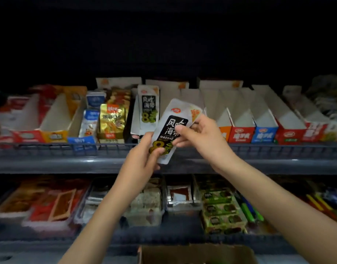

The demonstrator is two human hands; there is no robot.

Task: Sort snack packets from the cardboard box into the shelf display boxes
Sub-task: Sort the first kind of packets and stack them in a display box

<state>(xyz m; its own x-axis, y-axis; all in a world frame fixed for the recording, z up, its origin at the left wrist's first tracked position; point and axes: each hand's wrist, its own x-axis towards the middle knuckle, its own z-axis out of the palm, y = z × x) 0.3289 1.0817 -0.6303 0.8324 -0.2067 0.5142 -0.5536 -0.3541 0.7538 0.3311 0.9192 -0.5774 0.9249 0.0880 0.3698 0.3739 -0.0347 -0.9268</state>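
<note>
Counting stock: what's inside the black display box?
One white packet stands upright in the black display box. The held packet and left hand cover its front right corner, so anything there is unseen.

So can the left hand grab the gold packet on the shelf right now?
Probably not yet: the left hand is busy gripping the white seaweed packet. The gold packet itself stands uncovered in front.

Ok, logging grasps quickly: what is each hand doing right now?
Left hand: grips the lower end of the white-and-black snack packet.
Right hand: pinches the same packet's upper part.
</note>
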